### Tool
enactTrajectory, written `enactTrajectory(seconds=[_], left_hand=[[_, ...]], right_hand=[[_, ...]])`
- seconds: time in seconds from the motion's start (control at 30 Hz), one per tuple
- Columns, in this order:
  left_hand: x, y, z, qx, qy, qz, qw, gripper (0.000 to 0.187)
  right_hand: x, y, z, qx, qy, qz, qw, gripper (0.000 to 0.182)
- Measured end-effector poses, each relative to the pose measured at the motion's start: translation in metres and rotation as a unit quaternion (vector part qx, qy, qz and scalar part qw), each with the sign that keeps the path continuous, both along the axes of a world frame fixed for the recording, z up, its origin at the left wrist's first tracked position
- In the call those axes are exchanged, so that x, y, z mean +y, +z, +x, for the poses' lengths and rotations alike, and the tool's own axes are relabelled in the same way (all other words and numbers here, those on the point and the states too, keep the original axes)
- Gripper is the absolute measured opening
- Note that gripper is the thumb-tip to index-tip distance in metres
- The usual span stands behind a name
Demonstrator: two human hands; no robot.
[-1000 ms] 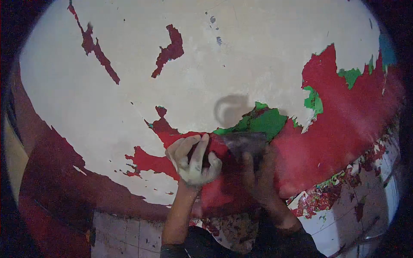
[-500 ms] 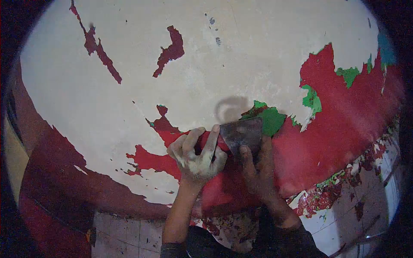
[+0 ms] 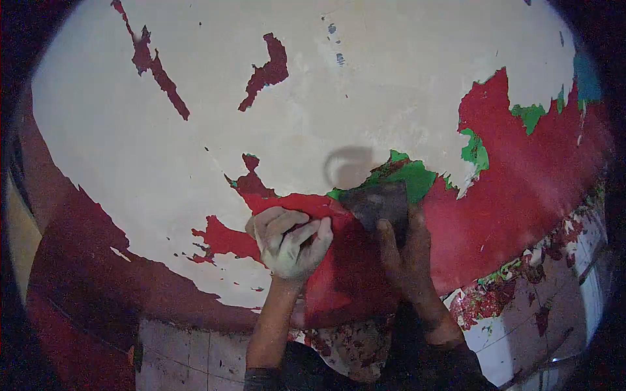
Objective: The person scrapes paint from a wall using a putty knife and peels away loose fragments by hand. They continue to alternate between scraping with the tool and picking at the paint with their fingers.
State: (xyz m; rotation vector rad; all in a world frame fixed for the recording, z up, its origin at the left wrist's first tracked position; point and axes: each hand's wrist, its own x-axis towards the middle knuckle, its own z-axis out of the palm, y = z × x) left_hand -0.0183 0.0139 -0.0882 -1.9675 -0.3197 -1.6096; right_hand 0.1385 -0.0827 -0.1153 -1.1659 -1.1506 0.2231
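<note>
A broad pale surface with a peeling red paint layer (image 3: 365, 280) curves in front of me. My left hand (image 3: 287, 241) is closed, its bent fingers gripping a brighter red, lifted part of this layer. The fingertips partly hide where they pinch it. My right hand (image 3: 407, 257) holds a dark, flat scraper blade (image 3: 378, 205), thumb on its near face and the other fingers mostly hidden behind. The blade lies against the surface where red meets a bare green patch (image 3: 417, 177), to the right of my left hand.
Dark red strips (image 3: 270, 68) remain on the pale upper area (image 3: 195, 150). Red and green paint flakes (image 3: 486, 303) litter the floor (image 3: 182, 352) along the lower right edge. A blue-green patch (image 3: 587, 75) shows at the far right.
My left hand has drawn slightly down, away from the blade, and its raised finger has curled in. My right hand and the blade have shifted slightly right. The view has moved a little.
</note>
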Motion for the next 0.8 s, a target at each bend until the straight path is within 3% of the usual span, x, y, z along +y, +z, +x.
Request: enactTrajectory(seconds=[0.17,0.27,0.37,0.47,0.57,0.67,0.8], left_hand=[[0.000,-0.003,0.008,-0.051,0.019,-0.031,0.998,0.019],[-0.006,-0.002,0.010,-0.007,0.124,0.001,0.992,0.024],[-0.006,0.000,0.012,-0.008,0.130,0.003,0.991,0.031],[-0.011,0.007,0.012,0.018,0.126,-0.013,0.992,0.032],[-0.013,0.021,0.006,0.085,0.114,-0.025,0.990,0.034],[-0.017,0.041,-0.001,0.173,0.125,0.007,0.977,0.035],[-0.017,0.069,-0.007,0.280,0.101,0.018,0.955,0.030]], right_hand=[[0.003,0.004,-0.001,-0.045,-0.023,0.033,0.998,0.029],[0.004,0.009,0.012,-0.103,-0.012,-0.059,0.993,0.032],[-0.002,0.020,0.021,-0.189,-0.044,-0.055,0.979,0.030],[-0.002,0.026,0.031,-0.249,-0.057,0.019,0.967,0.028],[0.000,0.028,0.040,-0.279,-0.014,0.005,0.960,0.026],[-0.003,0.026,0.044,-0.268,-0.028,0.005,0.963,0.026],[0.008,0.013,0.035,-0.173,-0.049,0.088,0.980,0.031]])
